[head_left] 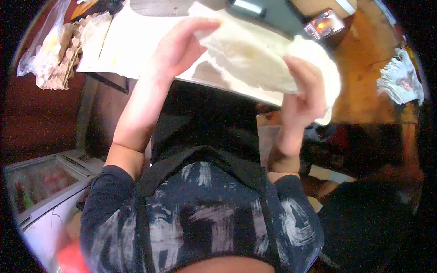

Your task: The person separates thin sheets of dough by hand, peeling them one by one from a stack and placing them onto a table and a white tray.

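Note:
A thin, pale, floppy sheet (255, 57) hangs between my two hands above a white board (132, 43). My left hand (184, 48) has its fingertips pressed on the sheet's upper left edge. At the sheet's right side, my right hand (307, 86) is closed on its edge, thumb and fingers together. The sheet sags in the middle and casts a shadow on the board. Beneath and beside my right hand lies more bunched white material (330, 68), close to the board's right end.
Brown crumpled paper (59, 63) and a clear plastic bag (38, 45) lie at the left. A lit phone (325, 25) rests behind the sheet beside a dark tray (268, 13). A frayed cloth (400, 79) is on the wooden table (364, 86). A glass-topped case (50, 179) stands lower left.

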Demonstrator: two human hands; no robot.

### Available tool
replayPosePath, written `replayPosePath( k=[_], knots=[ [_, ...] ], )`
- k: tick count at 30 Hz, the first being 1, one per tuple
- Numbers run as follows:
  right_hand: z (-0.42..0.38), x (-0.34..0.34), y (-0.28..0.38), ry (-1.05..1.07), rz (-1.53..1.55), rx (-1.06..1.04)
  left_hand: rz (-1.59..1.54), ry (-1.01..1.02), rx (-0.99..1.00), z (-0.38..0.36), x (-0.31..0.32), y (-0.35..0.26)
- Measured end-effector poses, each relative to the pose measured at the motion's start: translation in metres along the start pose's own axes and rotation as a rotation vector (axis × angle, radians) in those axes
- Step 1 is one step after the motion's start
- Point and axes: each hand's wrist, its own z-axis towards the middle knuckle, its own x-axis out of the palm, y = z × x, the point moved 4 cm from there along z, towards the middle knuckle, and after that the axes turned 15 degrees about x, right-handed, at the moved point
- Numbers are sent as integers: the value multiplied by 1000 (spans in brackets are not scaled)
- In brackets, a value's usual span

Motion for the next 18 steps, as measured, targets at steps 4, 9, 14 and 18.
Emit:
replayPosePath(
  k=[4, 9, 14, 18],
  knots=[
    [-3, 7, 8, 64, -113, -133, -807, -78, -304, 9, 7, 25],
    [-50, 46, -23, 600, -208, -1, -421, -274, -573, -32, -29, 65],
    [-65, 36, -53, 548, -186, 217, -155, -155, -657, -63, -28, 39],
    [-65, 29, -60, 495, -204, 252, 47, -130, -672, -76, -11, 32]
  ],
)
